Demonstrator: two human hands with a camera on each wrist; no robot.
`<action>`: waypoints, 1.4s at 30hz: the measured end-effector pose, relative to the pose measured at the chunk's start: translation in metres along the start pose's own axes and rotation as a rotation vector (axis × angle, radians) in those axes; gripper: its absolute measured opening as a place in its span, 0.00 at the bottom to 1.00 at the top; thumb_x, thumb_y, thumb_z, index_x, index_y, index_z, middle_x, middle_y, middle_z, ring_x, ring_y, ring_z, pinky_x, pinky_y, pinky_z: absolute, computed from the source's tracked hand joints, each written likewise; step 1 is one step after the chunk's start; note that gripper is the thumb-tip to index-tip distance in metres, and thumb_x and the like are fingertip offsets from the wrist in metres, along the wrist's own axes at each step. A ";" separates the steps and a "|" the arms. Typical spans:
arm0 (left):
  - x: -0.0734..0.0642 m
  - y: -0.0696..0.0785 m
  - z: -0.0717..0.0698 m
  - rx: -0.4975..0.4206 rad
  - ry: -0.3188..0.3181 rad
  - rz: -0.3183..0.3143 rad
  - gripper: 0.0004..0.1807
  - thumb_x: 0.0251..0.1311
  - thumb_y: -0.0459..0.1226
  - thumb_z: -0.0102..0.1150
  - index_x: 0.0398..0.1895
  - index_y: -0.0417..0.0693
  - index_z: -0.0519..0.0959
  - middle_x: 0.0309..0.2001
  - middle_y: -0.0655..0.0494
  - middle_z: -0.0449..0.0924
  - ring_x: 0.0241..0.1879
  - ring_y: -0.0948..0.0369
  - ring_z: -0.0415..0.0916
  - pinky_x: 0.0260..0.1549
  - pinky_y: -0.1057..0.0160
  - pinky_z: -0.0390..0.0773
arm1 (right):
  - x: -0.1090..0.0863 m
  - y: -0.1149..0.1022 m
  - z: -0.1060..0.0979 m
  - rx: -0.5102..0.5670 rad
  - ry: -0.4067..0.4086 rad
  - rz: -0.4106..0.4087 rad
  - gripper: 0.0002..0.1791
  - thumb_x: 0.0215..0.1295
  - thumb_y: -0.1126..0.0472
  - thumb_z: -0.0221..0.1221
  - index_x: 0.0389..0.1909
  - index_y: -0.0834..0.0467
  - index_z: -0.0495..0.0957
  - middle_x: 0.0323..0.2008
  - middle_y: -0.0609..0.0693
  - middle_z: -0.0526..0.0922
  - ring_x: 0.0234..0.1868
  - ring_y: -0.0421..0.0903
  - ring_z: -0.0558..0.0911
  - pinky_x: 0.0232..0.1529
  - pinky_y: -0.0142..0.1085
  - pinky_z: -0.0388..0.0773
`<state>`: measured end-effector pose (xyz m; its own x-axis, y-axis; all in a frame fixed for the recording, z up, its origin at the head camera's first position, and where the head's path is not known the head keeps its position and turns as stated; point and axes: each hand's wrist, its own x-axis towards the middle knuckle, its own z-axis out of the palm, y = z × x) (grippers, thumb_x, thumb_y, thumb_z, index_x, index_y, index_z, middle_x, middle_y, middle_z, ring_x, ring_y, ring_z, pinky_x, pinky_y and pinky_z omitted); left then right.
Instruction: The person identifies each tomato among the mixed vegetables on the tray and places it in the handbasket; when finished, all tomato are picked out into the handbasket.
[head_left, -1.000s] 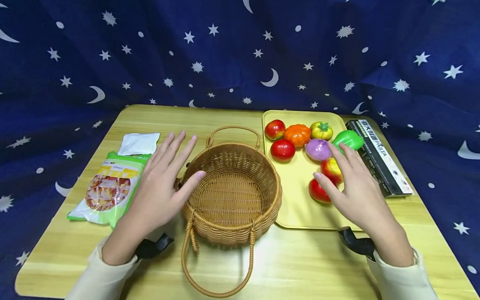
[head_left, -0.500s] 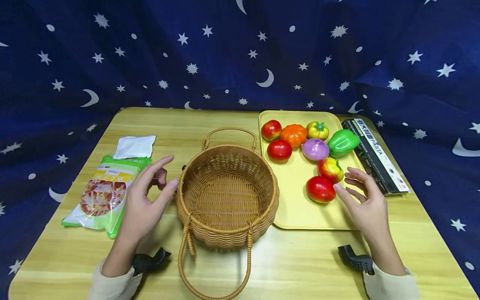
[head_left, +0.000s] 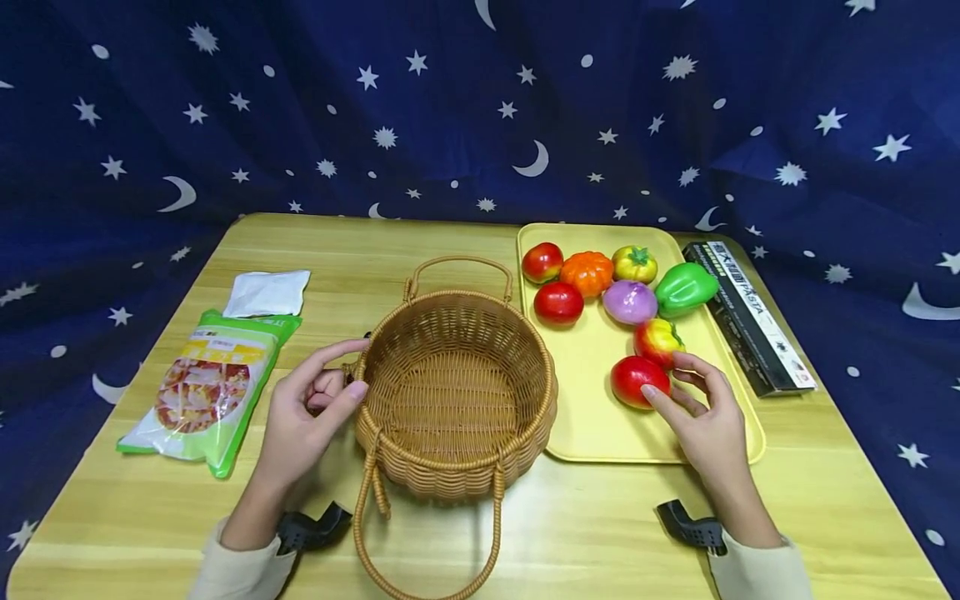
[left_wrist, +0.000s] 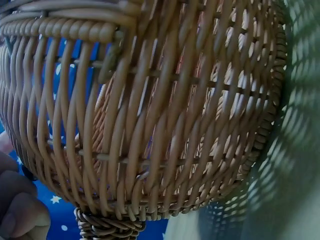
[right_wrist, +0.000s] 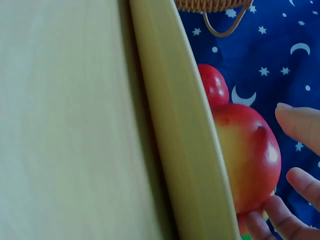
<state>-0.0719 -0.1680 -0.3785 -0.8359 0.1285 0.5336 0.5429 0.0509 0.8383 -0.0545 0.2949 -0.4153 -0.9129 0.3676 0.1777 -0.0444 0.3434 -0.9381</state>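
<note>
My left hand [head_left: 303, 417] is at the left rim of a round wicker basket [head_left: 457, 479]. Its thumb and index tips are at the rim, the other fingers bent. Part of that hand [left_wrist: 22, 205] shows beside the woven wall in the left wrist view; whether it grips the wall is hidden. My right hand [head_left: 708, 417] reaches over a yellow tray [head_left: 577, 429], thumb and fingers around a red oval toy fruit [head_left: 637, 379]. The right wrist view shows the fingers spread, the thumb apart from a red-and-yellow fruit surface [right_wrist: 250, 155]. A red-yellow toy fruit [head_left: 657, 340] lies just behind.
Farther back on the tray sit an orange toy pumpkin [head_left: 587, 273], a purple toy vegetable [head_left: 630, 302], a green toy fruit [head_left: 686, 289] and several others. A black pasta box [head_left: 750, 317] lies right. A green food packet [head_left: 210, 383] and white sachet [head_left: 267, 293] lie left.
Both hands have come down from above the table. The left hand has moved right to the basket rim; the right hand has moved left to the red toy fruit. Basket and toys keep their places.
</note>
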 end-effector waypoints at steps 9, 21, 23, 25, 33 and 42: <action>-0.005 0.003 0.003 0.101 -0.034 -0.034 0.27 0.56 0.18 0.65 0.60 0.39 0.80 0.16 0.60 0.49 0.15 0.65 0.46 0.13 0.66 0.49 | -0.004 0.002 0.007 -0.017 -0.052 -0.003 0.37 0.53 0.73 0.74 0.66 0.61 0.73 0.60 0.47 0.73 0.56 0.44 0.73 0.49 0.21 0.76; -0.006 0.001 0.005 0.107 -0.024 -0.066 0.26 0.57 0.19 0.65 0.60 0.41 0.81 0.16 0.59 0.50 0.15 0.64 0.47 0.13 0.64 0.50 | -0.004 0.003 0.007 -0.142 -0.085 0.022 0.36 0.56 0.66 0.75 0.67 0.59 0.75 0.60 0.48 0.71 0.56 0.39 0.73 0.48 0.19 0.74; -0.006 0.000 0.005 0.101 -0.020 -0.054 0.27 0.56 0.18 0.65 0.60 0.39 0.80 0.16 0.59 0.50 0.15 0.64 0.47 0.12 0.65 0.50 | -0.004 0.003 0.007 -0.139 -0.089 0.025 0.34 0.57 0.65 0.75 0.66 0.58 0.76 0.60 0.47 0.72 0.56 0.39 0.73 0.48 0.19 0.74; -0.006 -0.002 0.006 0.094 -0.014 -0.036 0.27 0.55 0.17 0.64 0.60 0.37 0.80 0.16 0.59 0.50 0.15 0.65 0.47 0.12 0.66 0.49 | -0.005 0.003 0.007 -0.131 -0.092 0.021 0.34 0.57 0.65 0.75 0.66 0.58 0.76 0.60 0.47 0.72 0.57 0.39 0.73 0.49 0.19 0.74; -0.008 -0.007 0.006 0.070 -0.002 0.013 0.27 0.53 0.15 0.62 0.59 0.31 0.79 0.15 0.60 0.49 0.15 0.67 0.46 0.11 0.68 0.48 | -0.005 0.002 0.009 -0.078 -0.099 0.008 0.34 0.57 0.68 0.74 0.66 0.61 0.76 0.59 0.48 0.72 0.57 0.40 0.73 0.49 0.21 0.75; -0.007 -0.009 0.008 0.070 0.015 0.026 0.27 0.52 0.15 0.63 0.59 0.31 0.79 0.15 0.60 0.50 0.15 0.67 0.47 0.12 0.69 0.48 | -0.006 -0.003 0.011 -0.028 -0.102 0.000 0.34 0.57 0.71 0.73 0.65 0.62 0.76 0.59 0.48 0.73 0.58 0.42 0.74 0.50 0.22 0.76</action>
<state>-0.0697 -0.1618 -0.3905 -0.8221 0.1155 0.5575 0.5686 0.1173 0.8142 -0.0530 0.2822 -0.4172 -0.9494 0.2787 0.1449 -0.0339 0.3678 -0.9293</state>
